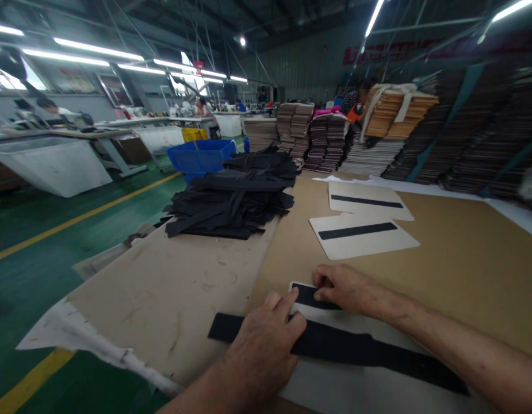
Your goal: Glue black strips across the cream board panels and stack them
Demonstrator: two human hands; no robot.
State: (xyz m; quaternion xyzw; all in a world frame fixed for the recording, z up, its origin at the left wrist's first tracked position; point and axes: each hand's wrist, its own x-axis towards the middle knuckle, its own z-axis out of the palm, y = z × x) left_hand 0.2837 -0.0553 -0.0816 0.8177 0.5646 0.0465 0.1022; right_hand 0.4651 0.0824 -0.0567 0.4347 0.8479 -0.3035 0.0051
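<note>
Hands [266, 338] on black strips [341, 343], pale panel [343, 382] beneath

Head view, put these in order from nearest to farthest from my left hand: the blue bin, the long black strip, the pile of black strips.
1. Long black strip: passing beneath the left hand.
2. Pile of black strips: ahead, slightly left.
3. Blue bin: beyond the pile, farther left.
</note>
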